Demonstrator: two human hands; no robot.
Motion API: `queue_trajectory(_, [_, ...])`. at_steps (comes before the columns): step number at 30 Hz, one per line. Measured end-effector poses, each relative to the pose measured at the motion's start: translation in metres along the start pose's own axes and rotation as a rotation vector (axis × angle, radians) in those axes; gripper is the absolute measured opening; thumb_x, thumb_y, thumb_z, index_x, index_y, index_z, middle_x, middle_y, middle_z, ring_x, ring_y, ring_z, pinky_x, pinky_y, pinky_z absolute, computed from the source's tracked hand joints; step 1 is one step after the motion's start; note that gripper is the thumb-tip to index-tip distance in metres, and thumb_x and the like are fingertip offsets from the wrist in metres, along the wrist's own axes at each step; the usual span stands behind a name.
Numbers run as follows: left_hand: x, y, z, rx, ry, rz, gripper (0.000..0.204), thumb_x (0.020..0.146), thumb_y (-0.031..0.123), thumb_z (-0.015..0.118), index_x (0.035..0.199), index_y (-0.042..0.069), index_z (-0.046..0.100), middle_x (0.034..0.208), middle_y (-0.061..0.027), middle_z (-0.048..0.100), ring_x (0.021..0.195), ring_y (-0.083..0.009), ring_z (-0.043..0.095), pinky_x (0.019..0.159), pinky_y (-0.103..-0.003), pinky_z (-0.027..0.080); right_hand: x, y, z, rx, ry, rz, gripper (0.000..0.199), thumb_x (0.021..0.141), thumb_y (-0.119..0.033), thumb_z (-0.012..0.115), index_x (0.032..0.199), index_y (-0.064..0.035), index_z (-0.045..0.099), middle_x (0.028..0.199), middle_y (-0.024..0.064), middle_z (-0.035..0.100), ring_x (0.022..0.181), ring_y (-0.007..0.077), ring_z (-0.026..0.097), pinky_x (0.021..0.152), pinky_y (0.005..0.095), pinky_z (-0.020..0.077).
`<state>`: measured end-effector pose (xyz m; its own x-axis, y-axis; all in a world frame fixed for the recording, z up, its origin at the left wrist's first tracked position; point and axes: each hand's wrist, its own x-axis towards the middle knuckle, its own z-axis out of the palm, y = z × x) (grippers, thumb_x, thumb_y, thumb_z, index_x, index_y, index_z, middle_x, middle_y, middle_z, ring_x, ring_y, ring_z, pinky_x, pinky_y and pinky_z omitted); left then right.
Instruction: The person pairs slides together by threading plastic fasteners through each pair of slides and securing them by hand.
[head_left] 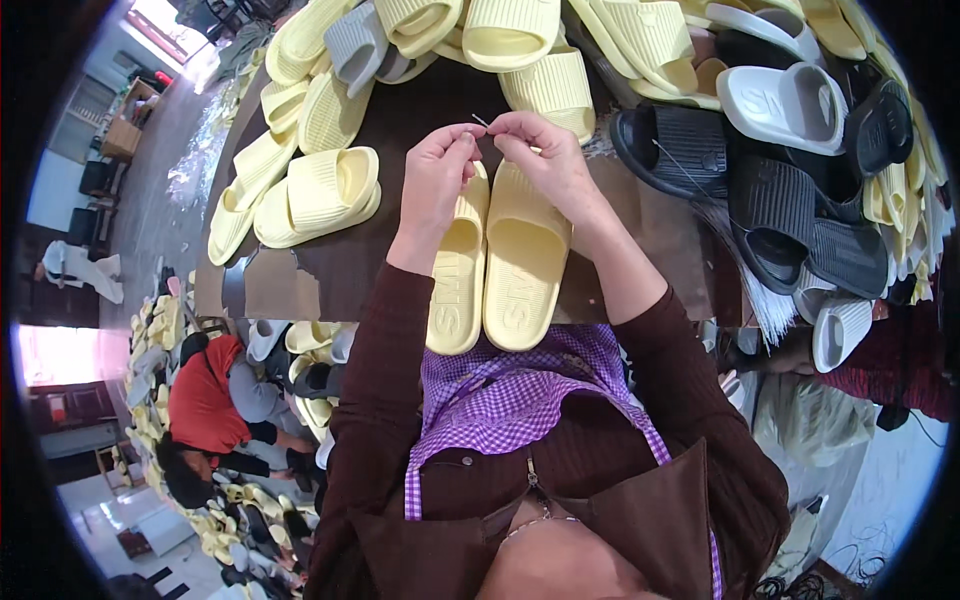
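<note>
Pinching thin pin [481,121] between both hands' fingers [462,137] (closed); yellow slippers [497,262] beneath.

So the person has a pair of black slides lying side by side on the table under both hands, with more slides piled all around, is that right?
Not quite: the pair of slides under the left hand and right hand is pale yellow, not black, as the head view shows. Black slides lie in the pile to the right. The rest holds: the pair lies side by side on the table, with slides piled around.

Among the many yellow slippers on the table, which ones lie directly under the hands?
The yellow pair lying side by side at the table's near edge, soles up, toes under both hands; the other yellow slippers are piled farther back and left.
</note>
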<state>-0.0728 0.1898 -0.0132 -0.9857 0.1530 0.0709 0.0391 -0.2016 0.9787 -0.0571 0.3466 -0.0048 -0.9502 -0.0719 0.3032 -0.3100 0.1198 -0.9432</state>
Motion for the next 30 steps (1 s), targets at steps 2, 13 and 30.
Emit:
queue_trajectory(2, [0.000, -0.002, -0.003, 0.006, -0.034, 0.004, 0.018, 0.092, 0.011, 0.053, 0.102, 0.000, 0.063, 0.073, 0.0017, 0.058, 0.057, -0.0006, 0.047, 0.049, -0.015, 0.036, -0.001, 0.001, -0.002, -0.057, 0.006, -0.001, 0.015, 0.087, -0.006, 0.059, 0.101, -0.0009, 0.063, 0.081, 0.0009, 0.063, 0.075, 0.0062, 0.056, 0.069, 0.0204, 0.0458])
queue_trajectory(13, [-0.001, 0.000, 0.001, -0.018, -0.025, -0.084, 0.009, 0.091, 0.009, 0.053, 0.094, 0.003, 0.058, 0.071, 0.0013, 0.057, 0.055, -0.0014, 0.045, 0.046, -0.015, 0.034, -0.001, 0.006, -0.012, -0.251, 0.082, -0.145, 0.012, 0.081, -0.004, 0.063, 0.092, -0.0009, 0.065, 0.076, 0.0058, 0.064, 0.070, 0.0114, 0.058, 0.065, 0.0252, 0.0468])
queue_trajectory(30, [0.006, 0.001, -0.014, -0.153, -0.213, -0.240, 0.009, 0.091, 0.012, 0.055, 0.088, 0.006, 0.061, 0.071, 0.0020, 0.057, 0.054, -0.0032, 0.046, 0.046, -0.016, 0.035, 0.002, 0.015, -0.013, -0.428, 0.032, -0.335, 0.009, 0.077, -0.002, 0.062, 0.085, -0.0015, 0.065, 0.075, 0.0118, 0.063, 0.070, 0.0252, 0.062, 0.064, 0.0330, 0.0480])
